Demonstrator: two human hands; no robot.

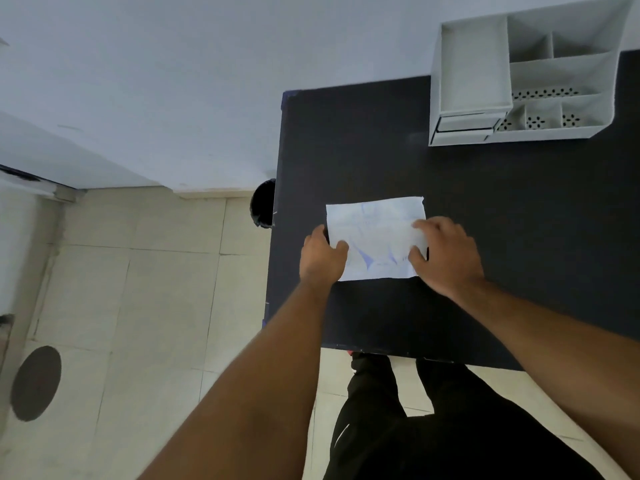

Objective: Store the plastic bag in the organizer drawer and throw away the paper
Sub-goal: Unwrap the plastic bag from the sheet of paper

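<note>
A white sheet with faint blue marks lies flat on the dark table; I cannot tell whether it is the paper or the plastic bag. My left hand grips its left edge, thumb on top. My right hand holds its right edge, fingers pressing the top surface. The white organizer stands at the table's far right, with a small shut drawer at its lower left front.
A black bin stands on the tiled floor just past the table's left edge, mostly hidden by it. A dark round spot marks the floor at lower left. My legs in black trousers are at the table's near edge.
</note>
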